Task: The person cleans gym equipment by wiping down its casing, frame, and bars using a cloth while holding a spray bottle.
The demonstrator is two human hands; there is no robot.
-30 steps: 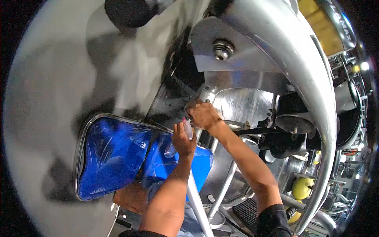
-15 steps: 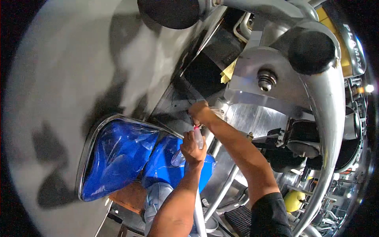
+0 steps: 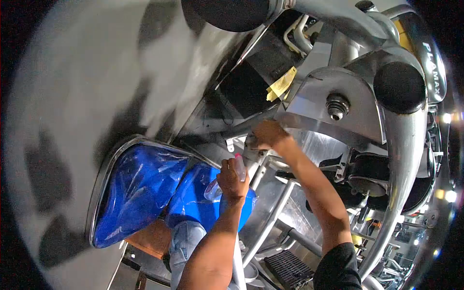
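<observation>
My left hand [image 3: 233, 180] is closed around a clear plastic spray bottle [image 3: 212, 190] with a pink tip, tilted above the blue seat padding. To its upper right, my right hand [image 3: 269, 135] reaches to the grey metal tubing [image 3: 251, 126] of a gym machine. Motion smears its fingers, so I cannot make out whether it holds anything. Blue pads [image 3: 145, 193] with a clear plastic covering lie left of my hands.
A thick silver frame tube [image 3: 403, 159] curves down on the right. Round black end caps [image 3: 399, 88] and a metal plate with a bolt [image 3: 337, 106] are above my right arm. A yellow tag [image 3: 282, 84] hangs beyond my hands. The grey wall [image 3: 87, 96] fills the left.
My right hand has moved right, away from the bottle's tip and along the tubing. My left hand still holds the bottle, and the view has shifted slightly.
</observation>
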